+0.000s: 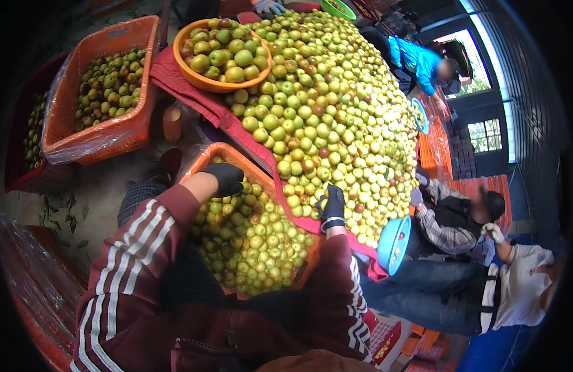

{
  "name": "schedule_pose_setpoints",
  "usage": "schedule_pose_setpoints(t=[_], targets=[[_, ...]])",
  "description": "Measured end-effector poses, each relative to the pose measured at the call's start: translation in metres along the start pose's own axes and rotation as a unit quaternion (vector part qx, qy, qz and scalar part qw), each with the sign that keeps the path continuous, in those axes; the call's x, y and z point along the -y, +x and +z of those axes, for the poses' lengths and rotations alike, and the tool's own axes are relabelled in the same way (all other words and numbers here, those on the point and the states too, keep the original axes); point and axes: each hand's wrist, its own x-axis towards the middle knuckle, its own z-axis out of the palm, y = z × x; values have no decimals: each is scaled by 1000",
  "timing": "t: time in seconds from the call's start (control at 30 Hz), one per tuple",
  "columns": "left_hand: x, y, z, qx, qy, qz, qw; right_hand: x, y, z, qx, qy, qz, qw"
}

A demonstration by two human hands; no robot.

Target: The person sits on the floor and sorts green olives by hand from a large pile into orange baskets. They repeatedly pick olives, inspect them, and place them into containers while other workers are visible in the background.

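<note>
My left hand [227,180], in a black glove, is over the upper part of an orange plastic crate [230,154]. Its fingers curl downward, and whatever may be in them is hidden. Round yellow-green fruit [254,242], some blushed brown, fills much of this crate between my legs. At the near edge of a large heap of the same fruit [323,125], my right hand [333,204] wears a black glove too. Its thumb and fingers are about a fruit by the red cloth edge [306,224]; whether they grip it is unclear.
An orange basin [202,83] of larger fruit rests at the heap's left edge. Further left are a fruit-filled orange crate [142,116] and a dark red crate [16,172]. A blue basin [394,244] tilts at the right. Several people work around the heap; one gloved hand [267,6] shows at top.
</note>
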Motion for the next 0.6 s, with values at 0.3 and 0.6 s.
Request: schedule_pose_setpoints(t=[0.3,0.6], targets=[[1,3,-12,-25,-45,36,998,156,84,23,-11,318,-130,939],[38,-19,-29,-138,-113,76,981,53,20,-13,-106,11,-262,959]])
